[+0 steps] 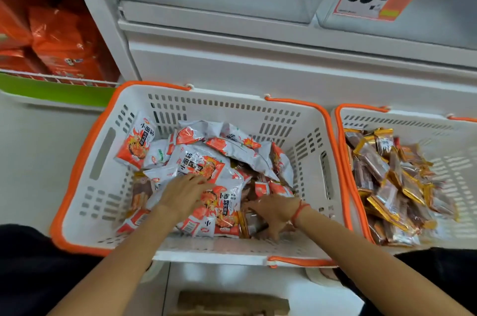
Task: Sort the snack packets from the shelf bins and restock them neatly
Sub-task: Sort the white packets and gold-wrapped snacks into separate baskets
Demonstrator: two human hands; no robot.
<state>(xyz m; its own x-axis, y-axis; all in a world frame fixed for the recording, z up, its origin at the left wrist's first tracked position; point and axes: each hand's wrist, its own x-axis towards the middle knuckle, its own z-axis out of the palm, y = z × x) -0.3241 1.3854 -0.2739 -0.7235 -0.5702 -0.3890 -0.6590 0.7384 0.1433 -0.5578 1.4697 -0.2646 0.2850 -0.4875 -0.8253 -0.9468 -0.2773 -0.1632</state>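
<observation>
Two baskets: left basket (pixel 98 160) (white-and-orange packets (pixel 204 163)) under flat, spread hands (pixel 184 193), right basket (pixel 459 160) brown-gold packets (pixel 387 181).

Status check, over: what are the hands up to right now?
Left hand flat on white packets. Right hand digging among brown packets, grip unclear. Nothing blocking the basket.

Under your hands, the basket (pixel 103 150) is matt white perforated plastic with an orange rim; the snack packets (pixel 204 160) you touch are glossy, crinkled foil.
</observation>
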